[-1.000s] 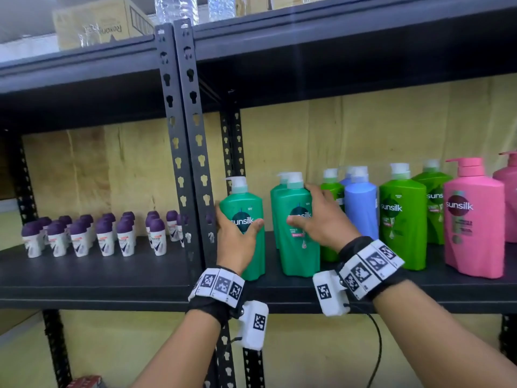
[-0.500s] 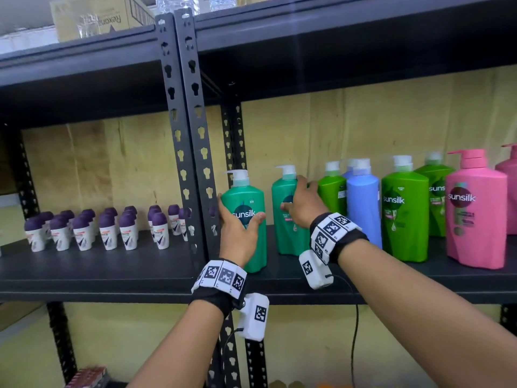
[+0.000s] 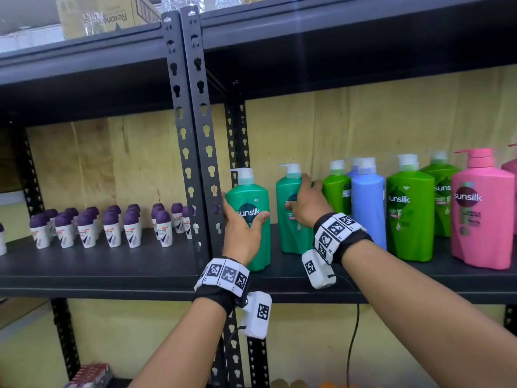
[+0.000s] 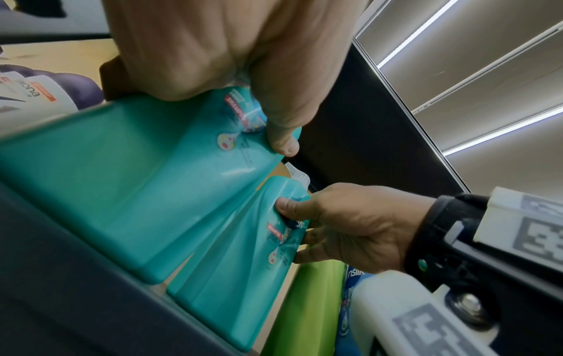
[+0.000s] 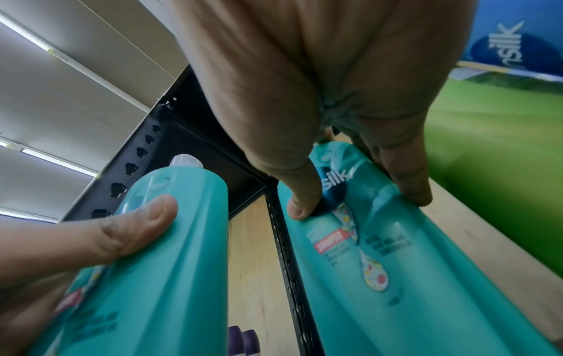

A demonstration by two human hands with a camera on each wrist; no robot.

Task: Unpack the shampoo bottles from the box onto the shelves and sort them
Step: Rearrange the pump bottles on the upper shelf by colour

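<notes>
**Teal bottles squared up at the shelf's left end**

Shampoo bottles in matching teal are getting their final placement on the dark metal shelf [image 3: 363, 278]. The left hand [image 3: 240, 233] grasps the front teal bottle [image 3: 251, 219] near the shelf's front edge, thumb on one side of the label and fingers wrapped round the other, just beside the slotted upright post [image 3: 195, 135]. The right hand [image 3: 305, 208] grips the rear teal bottle [image 3: 288, 219] at its shoulder, thumb across the label, fingers curled round the far side; that bottle stands upright, deeper on the shelf and close beside a light-green bottle [image 3: 335, 191].

Judging by the task, this is the sorting step: like colours are being grouped, the teal pair at the left end of a row that runs on through a blue bottle [image 3: 368, 203], a large green bottle [image 3: 409, 214] and a pink bottle [image 3: 482, 211] toward the right. The next move probably calls for nudging the two teal bottles into line, labels forward, then letting go without tipping the tall, narrow pump heads. The box is not in view.

Beyond the post, the neighbouring shelf bay carries rows of small purple-capped roll-ons [image 3: 112, 228]. A cardboard carton [image 3: 109, 15] and clear bottles sit on the shelf above. Plywood backs the rack, and the wrist views show strip lights on a panelled ceiling.
</notes>
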